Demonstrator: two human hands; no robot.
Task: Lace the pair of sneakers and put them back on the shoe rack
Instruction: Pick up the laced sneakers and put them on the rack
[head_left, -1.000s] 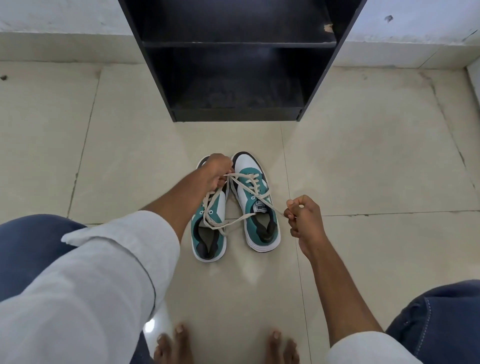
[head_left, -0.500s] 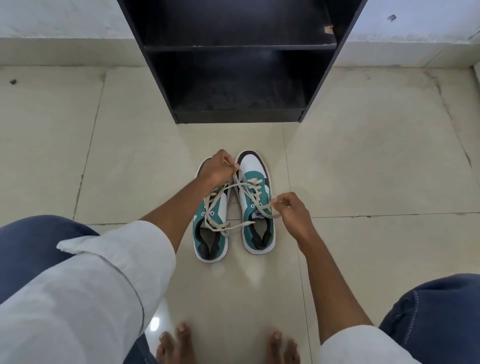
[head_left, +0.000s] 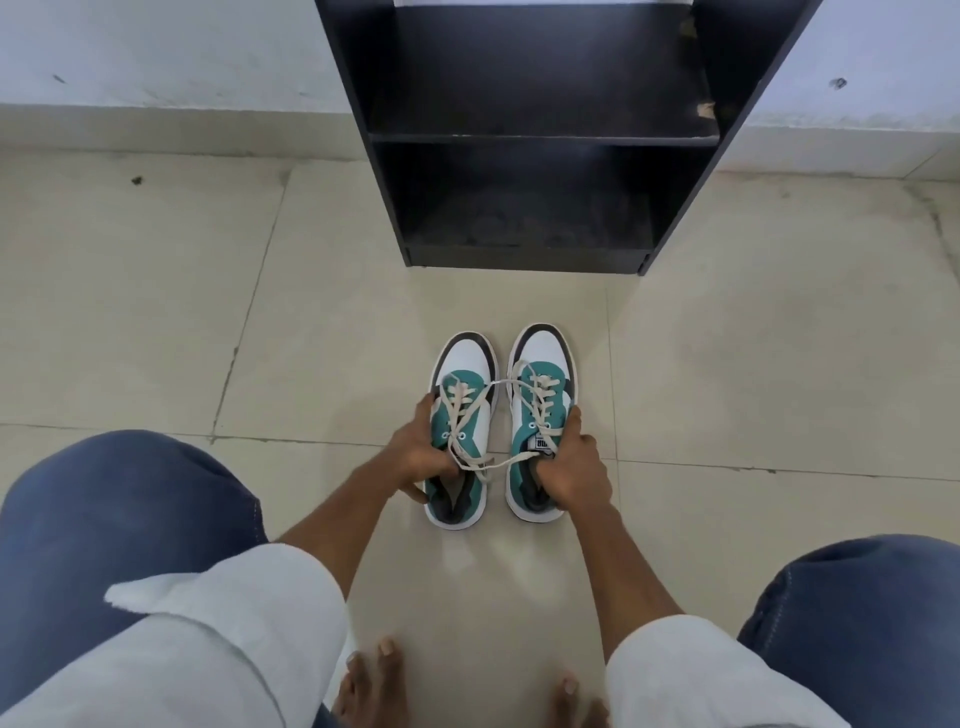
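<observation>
Sneakers sit side by side on the tiled floor (head_left: 156, 312), toes toward the black shoe rack (head_left: 524, 140), which stands just beyond them with both shelves bare. A second ago the person was pulling lace ends taut over the right sneaker (head_left: 540, 395); now both hands have let go of the laces and dropped onto the shoes themselves. The left hand (head_left: 421, 457) is wrapped around the left sneaker (head_left: 465, 374) at its collar, and the right hand (head_left: 569, 467) is closed over the heel end of the right one. A lace (head_left: 498, 383) runs loose between the two shoes and another strand trails across near the collars. To my eye lacing is over and the lift to the rack comes next, though those trailing strands could snag.
</observation>
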